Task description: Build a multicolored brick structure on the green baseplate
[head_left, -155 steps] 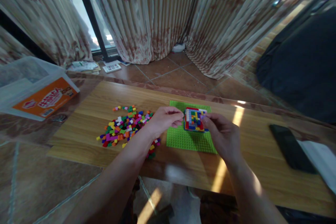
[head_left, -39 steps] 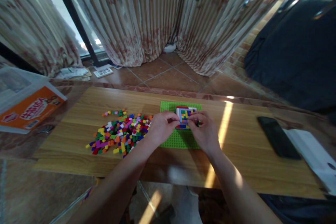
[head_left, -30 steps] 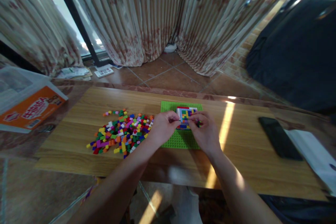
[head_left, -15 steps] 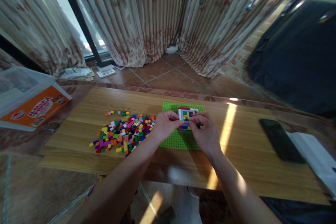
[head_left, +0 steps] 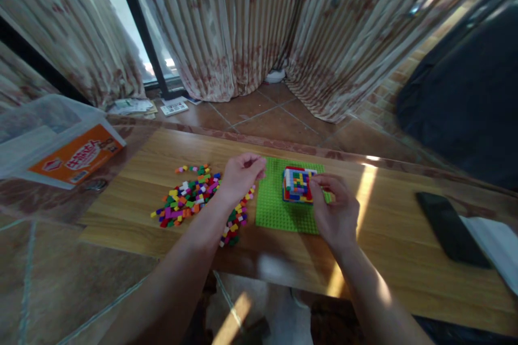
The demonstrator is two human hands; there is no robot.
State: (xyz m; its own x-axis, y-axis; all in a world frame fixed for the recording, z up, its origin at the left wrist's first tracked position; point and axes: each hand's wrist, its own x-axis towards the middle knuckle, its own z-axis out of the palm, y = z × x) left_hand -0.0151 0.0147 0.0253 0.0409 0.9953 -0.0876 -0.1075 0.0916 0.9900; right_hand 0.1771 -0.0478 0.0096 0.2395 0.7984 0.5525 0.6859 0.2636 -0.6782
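A small block of stacked toy bricks (head_left: 298, 183), white, blue, red and yellow, sits on a green studded baseplate (head_left: 270, 213). My right hand (head_left: 335, 210) is at its right side, thumb and forefinger pinched together at the upper right edge; whether a small brick is between them is hidden. Left of the build, by the baseplate's left edge, hovers my left hand (head_left: 242, 175). Its fingers are curled in a pinch, and what they hold, if anything, cannot be made out. Loose bricks (head_left: 184, 202) of many colours lie in a pile beneath and beside the left forearm.
The wooden table (head_left: 376, 248) carries a dark phone (head_left: 450, 229) and white paper (head_left: 496, 242) at the right. A clear plastic box (head_left: 76, 156) with an orange label stands to the left. Striped curtains (head_left: 251, 27) hang beyond the table.
My left hand has left the brick build and moved left and slightly up, uncovering the build's left side. My right hand stays at the build's right side. The view has shifted slightly left.
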